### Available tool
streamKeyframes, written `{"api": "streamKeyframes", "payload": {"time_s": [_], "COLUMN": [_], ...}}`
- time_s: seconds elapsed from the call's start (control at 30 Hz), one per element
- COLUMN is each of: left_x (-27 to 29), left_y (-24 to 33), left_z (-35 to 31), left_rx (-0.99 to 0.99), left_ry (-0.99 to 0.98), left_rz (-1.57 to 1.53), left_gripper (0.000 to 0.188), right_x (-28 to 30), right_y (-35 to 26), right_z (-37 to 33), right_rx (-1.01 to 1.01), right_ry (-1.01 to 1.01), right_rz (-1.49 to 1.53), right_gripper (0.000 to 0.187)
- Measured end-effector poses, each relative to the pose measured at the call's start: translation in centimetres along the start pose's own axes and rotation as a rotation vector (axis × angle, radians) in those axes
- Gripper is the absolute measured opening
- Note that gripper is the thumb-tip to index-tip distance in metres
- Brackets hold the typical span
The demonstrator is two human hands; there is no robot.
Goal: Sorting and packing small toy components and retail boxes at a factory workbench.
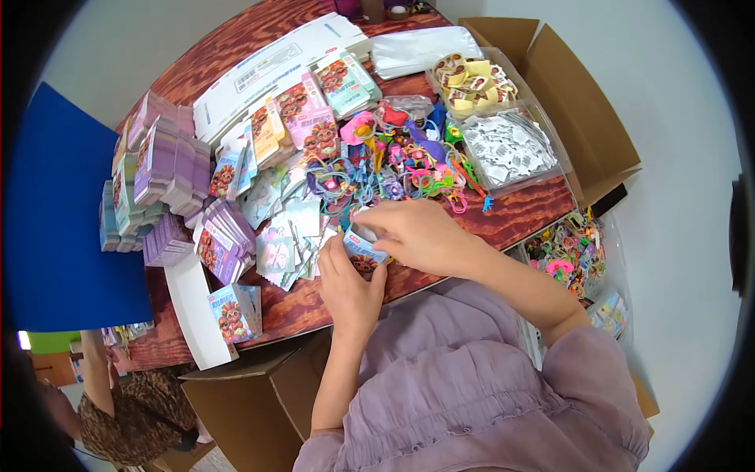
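In my left hand (350, 293) is a small blue printed box (366, 250), gripped near the table's front edge with the fingers along its left side and the thumb at its front. My right hand (425, 236) reaches over from the right, its fingers closed together at the box's top opening. Something pale shows there, but my fingers hide whether it is a flap or an item. Just left of the box lie loose shiny cards (277, 250). Behind it is a heap of colourful toys and cords (385, 161).
Stacked purple boxes (169, 169) stand at the left beside a blue panel (75, 212). A clear tray of white slips (511, 149), a tray of yellow stickers (476, 82) and an open cardboard carton (582, 102) stand right. Another person's arm (96, 370) shows lower left.
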State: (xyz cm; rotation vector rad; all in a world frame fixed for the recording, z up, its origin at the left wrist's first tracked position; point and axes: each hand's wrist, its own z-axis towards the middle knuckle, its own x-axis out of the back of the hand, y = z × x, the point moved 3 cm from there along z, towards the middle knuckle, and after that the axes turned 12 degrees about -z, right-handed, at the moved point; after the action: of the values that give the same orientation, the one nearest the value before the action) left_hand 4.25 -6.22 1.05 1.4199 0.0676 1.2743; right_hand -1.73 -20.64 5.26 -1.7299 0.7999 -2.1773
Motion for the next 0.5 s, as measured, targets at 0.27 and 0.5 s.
{"api": "streamKeyframes", "payload": {"time_s": [0.27,0.5], "left_x": [0.6,1.3], "left_y": [0.0,0.1], "left_z": [-0.1,-0.7], "left_rx": [-0.02,0.144], "left_ry": [0.19,0.112], "left_rz": [-0.094,-0.5], "left_gripper": [0.077,0.083], "right_x": [0.5,-3.0], "right_y": [-1.8,-1.6], "right_z": [-1.1,-3.4], "right_rx": [0.074,-0.164], "right_ry": [0.261,0.365], "right_rz": [0.037,0.833], "right_gripper": [0.023,0.026]}}
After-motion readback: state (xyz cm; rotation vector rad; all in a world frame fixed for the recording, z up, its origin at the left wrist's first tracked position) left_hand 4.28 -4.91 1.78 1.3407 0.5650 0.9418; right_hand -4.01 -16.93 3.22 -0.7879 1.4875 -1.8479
